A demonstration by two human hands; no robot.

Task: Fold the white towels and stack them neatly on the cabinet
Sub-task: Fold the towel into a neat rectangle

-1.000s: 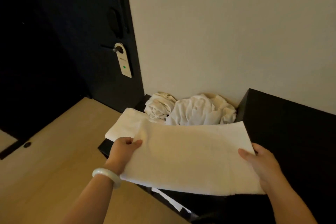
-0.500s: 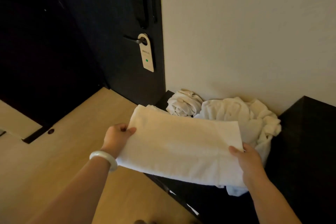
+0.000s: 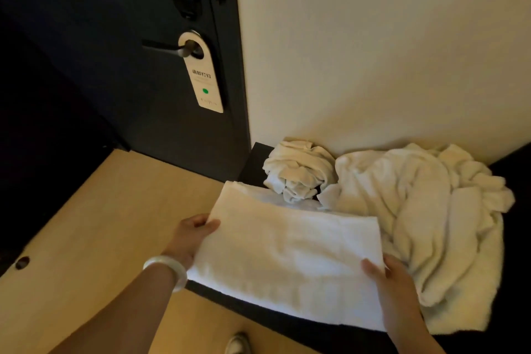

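Head view: the person is holding a folded white terry towel flat, over the near left corner of the low black cabinet. The left hand is pinching the towel's left edge, thumb on top and fingers tucked beneath. The right hand is gripping the near right corner the same way, with its fingers hidden under the cloth. Whether the towel is already resting on the cabinet or hanging just above it, I cannot tell. A flat white layer is showing under its far left corner, possibly another folded towel.

Behind it, a small crumpled white towel is sitting against the wall. Beside that, a large rumpled white towel is spilling toward the front edge, touching the folded one's right side.

The towel is looking soft, thick and light, and is likely to sag or come unfolded if held at one point only. Taking it at two opposite edges, with fingers beneath all the layers, is probably what is keeping it square. Its nap should be giving plenty of grip, and nothing here is fragile.

A white bangle is circling the left wrist. A cream door hanger is hanging from the dark door's handle, above a pale wooden floor.
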